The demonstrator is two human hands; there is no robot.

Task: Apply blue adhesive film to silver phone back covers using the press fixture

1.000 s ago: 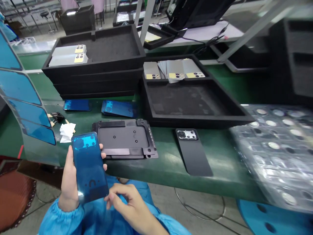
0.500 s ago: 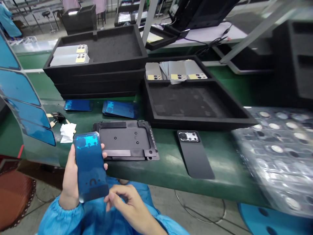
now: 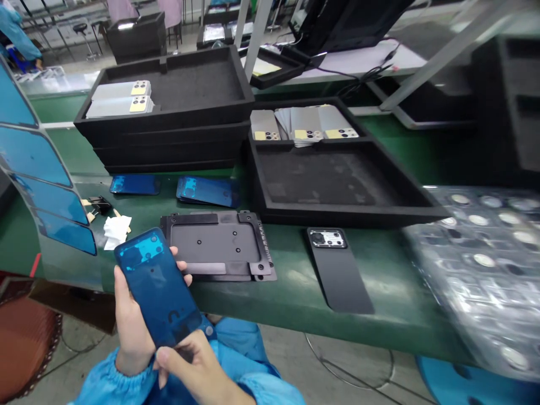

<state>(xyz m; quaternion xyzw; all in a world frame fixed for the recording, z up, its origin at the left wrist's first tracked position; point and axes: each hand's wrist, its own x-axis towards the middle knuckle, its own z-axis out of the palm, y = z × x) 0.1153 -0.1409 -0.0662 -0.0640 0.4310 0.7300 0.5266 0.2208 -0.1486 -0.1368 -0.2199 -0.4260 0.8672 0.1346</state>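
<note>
A blue film-covered phone back panel (image 3: 158, 287) lies tilted in my left hand (image 3: 133, 326), whose fingers wrap round its right edge and thumb its left. My right hand (image 3: 202, 371) is closed at the panel's lower end, thumb and fingers pinched near its bottom edge; what they pinch is too small to make out. Behind the panel lies a black metal fixture (image 3: 215, 242) with a shallow recess. A dark grey phone back (image 3: 343, 275) with a silver camera area lies flat to the right. More blue panels (image 3: 206, 191) rest behind the fixture.
Stacked black foam trays (image 3: 169, 135) stand at the back left; another black tray (image 3: 320, 174) holds silver plates (image 3: 307, 124). Clear plastic blister trays (image 3: 481, 281) are at the right. A blue film sheet (image 3: 37, 152), crumpled white tissue (image 3: 116, 232) and a black clip (image 3: 99, 203) are at left.
The held panel has tilted, its top leaning left and its lower end shifting right. My right hand has moved left and now meets the panel's bottom edge.
</note>
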